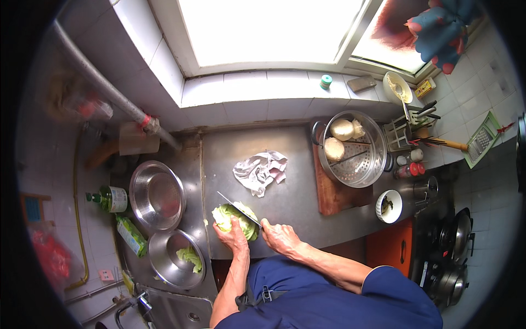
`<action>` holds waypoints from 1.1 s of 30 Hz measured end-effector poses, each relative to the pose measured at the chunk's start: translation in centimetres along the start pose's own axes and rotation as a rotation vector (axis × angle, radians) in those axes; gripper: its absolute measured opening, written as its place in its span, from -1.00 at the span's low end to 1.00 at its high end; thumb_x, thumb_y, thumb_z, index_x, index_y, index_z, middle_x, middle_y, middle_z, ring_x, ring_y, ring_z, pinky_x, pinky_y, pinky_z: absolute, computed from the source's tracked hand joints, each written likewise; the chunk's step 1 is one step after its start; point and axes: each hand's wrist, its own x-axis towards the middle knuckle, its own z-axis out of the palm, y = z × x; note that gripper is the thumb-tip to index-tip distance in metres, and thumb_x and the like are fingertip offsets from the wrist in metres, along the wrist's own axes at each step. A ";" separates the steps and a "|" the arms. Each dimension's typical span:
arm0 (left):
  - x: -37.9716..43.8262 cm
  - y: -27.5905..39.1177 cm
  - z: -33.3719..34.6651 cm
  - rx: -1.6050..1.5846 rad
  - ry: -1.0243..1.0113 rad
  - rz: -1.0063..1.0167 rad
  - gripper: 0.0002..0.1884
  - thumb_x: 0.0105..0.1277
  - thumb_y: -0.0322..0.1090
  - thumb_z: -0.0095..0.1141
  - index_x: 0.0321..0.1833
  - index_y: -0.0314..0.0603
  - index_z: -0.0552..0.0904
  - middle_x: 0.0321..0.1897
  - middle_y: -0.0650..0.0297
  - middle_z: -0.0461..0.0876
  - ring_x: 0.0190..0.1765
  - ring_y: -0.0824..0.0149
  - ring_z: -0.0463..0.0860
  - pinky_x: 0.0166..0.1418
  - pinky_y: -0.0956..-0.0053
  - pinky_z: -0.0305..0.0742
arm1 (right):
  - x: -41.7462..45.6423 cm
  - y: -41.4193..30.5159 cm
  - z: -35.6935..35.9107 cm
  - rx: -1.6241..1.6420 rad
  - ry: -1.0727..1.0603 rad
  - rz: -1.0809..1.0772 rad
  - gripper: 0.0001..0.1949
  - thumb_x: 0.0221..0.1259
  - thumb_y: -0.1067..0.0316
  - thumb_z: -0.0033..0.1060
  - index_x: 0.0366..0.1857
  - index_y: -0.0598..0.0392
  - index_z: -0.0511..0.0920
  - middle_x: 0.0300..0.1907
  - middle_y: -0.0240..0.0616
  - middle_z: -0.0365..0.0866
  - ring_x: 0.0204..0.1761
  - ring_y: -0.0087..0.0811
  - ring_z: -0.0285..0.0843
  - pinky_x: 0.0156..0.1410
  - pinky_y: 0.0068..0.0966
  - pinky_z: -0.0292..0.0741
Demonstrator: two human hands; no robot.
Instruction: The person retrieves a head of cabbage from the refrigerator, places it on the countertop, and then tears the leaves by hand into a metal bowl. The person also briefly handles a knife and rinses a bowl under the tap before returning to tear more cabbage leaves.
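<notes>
Near the counter's front edge, my left hand (233, 235) grips a head of green leafy vegetable, perhaps cabbage or lettuce (224, 217). My right hand (281, 236) holds a kitchen knife (242, 210) by its handle, the blade lying across the top of the head. Whether the blade has cut in cannot be told. Left of my hands, a steel bowl (158, 257) contains loose green leaves (190, 258). A crumpled white cloth (261, 170) lies on the steel counter beyond the knife.
A steel basin (135, 193) stands at left beside green bottles (117, 199). At right, a steamer pot (380, 144) with buns and chopsticks rests on a wooden board (328, 201), near a white bowl (396, 195). A sink (176, 306) is at lower left, a grater (481, 140) at right.
</notes>
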 end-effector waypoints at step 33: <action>2.4 -0.1 -6.8 -0.578 -0.309 -0.296 -0.41 0.50 -0.02 0.23 0.44 -0.23 0.47 0.21 0.16 0.66 0.18 0.19 0.70 0.24 0.24 0.66 | -1.7 7.9 0.8 -0.025 0.460 0.179 -0.74 0.42 0.26 0.23 0.08 0.02 0.48 -0.30 0.00 0.76 -0.32 0.13 0.75 -0.26 0.01 0.61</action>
